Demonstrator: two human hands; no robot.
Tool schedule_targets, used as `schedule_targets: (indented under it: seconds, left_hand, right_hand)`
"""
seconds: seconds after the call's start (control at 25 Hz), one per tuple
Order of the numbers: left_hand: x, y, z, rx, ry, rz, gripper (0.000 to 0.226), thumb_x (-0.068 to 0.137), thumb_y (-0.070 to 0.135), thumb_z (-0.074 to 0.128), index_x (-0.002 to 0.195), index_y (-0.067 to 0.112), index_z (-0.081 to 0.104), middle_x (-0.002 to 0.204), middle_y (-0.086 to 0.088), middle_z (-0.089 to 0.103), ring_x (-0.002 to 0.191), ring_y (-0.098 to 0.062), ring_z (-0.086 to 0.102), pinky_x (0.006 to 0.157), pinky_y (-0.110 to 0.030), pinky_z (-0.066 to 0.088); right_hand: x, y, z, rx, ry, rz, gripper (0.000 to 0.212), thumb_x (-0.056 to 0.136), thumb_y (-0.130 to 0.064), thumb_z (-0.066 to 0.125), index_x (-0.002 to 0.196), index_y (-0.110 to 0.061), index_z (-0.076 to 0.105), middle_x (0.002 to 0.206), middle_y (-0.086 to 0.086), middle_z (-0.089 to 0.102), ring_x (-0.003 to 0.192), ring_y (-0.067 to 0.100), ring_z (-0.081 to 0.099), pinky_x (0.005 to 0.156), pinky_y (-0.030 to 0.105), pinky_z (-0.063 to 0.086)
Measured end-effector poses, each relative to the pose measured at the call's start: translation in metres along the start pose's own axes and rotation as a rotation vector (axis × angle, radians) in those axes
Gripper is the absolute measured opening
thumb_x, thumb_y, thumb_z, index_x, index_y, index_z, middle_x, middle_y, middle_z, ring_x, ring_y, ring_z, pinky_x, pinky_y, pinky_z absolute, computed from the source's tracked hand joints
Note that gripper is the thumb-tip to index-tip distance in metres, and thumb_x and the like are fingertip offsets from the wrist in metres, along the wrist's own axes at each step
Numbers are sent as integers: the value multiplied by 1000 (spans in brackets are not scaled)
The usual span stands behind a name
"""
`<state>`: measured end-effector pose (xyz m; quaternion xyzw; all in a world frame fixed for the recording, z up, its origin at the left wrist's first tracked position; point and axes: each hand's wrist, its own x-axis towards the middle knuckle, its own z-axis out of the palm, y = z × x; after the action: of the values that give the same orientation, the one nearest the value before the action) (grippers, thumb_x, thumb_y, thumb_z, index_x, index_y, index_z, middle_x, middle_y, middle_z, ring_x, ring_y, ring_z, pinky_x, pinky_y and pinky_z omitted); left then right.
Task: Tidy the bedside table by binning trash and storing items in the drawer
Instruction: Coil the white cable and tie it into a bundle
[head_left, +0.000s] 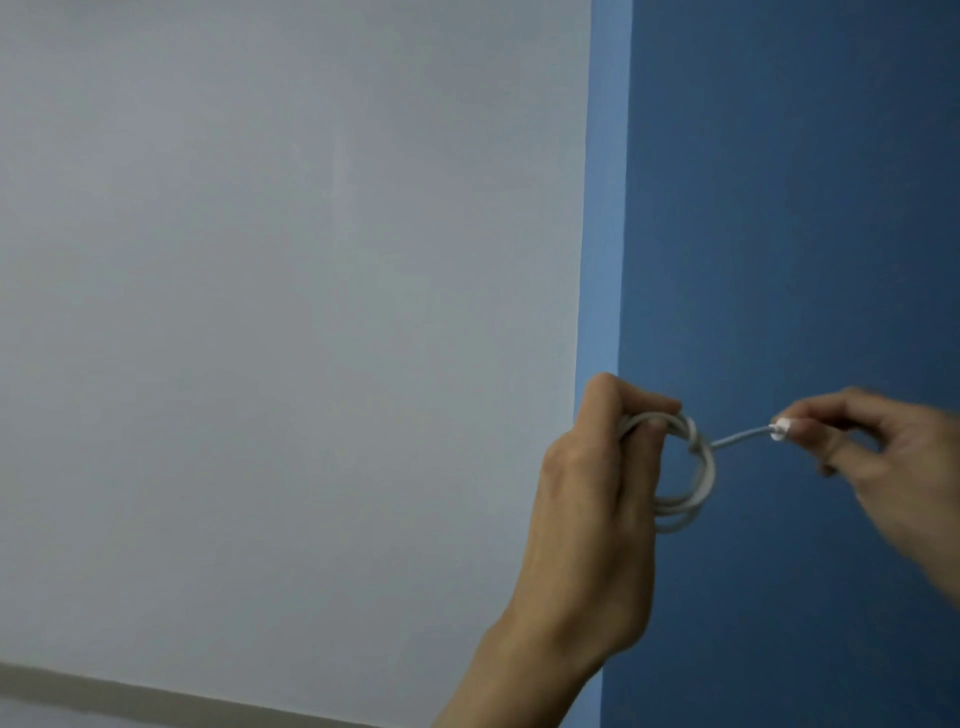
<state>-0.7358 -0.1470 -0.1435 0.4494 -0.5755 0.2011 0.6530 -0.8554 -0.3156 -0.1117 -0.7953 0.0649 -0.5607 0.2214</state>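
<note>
Low at the right of your view, the cable (698, 470) is wound into a small white coil. Your left hand (587, 499) grips the coil's left side, fingers curled round the loops. A short end runs right from the coil to its plug (779, 430), which your right hand (883, 462) pinches at the fingertips; that hand is blurred. Behind, a grey wall (285, 312) fills the left, a blue wall (805, 208) the right, with a lighter strip (605, 208) between.
</note>
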Motion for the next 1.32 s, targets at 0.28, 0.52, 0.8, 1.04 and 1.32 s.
schedule_targets:
  seconds: [0.28,0.52,0.8,1.04,1.32]
  left_hand:
    - [11,1,-13,-55,-96,-22,23,95,8,46,96,21,65,63,22,56,52,5,47,52,-8,34]
    - [14,5,-16,-93,-142,-50,7,87,14,63,93,18,61,57,17,55,49,4,49,48,-3,35]
    - [10,3,-6,-98,-222,-84,9,95,19,51,95,26,45,60,14,47,50,-4,40,49,-15,36]
    - [6,3,3,-52,-244,-56,8,97,28,36,103,23,36,66,16,41,59,-5,39,61,-27,37]
    - [4,5,3,-26,-210,-20,9,98,30,31,103,24,33,76,21,41,67,-2,41,71,-33,45]
  right_hand:
    - [-11,-1,5,-341,-345,-324,30,80,-69,36,84,-53,61,80,-22,54,77,-3,51,69,11,39]
    - [-19,-14,-8,-69,-451,-124,29,63,-63,63,73,-37,72,55,-13,58,48,0,54,50,12,42]
    - [-31,1,-4,1002,-164,216,32,97,12,16,120,20,35,95,43,49,85,48,55,71,41,37]
    - [-45,-41,43,524,61,-144,47,45,-73,72,75,-37,66,68,-13,70,57,6,63,55,9,49]
    - [-50,-27,63,52,268,-480,12,82,-52,56,81,-40,57,82,-20,53,69,12,49,63,17,38]
